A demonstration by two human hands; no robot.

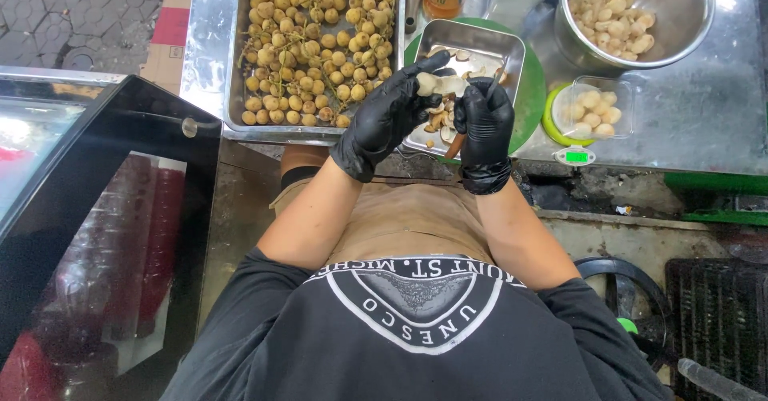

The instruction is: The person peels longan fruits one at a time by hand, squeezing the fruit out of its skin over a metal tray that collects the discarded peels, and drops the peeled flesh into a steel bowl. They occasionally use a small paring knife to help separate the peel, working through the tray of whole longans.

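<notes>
Head view: pale, half-peeled fruit [438, 84]

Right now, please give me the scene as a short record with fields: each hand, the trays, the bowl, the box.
left hand: black glove, holds a peeled fruit
right hand: black glove, at the fruit, holds a thin tool
small tray: under the hands, peels inside
big tray: full of unpeeled fruit
bowl: metal, peeled fruit inside
box: clear plastic, peeled fruit, on a green scale
</notes>
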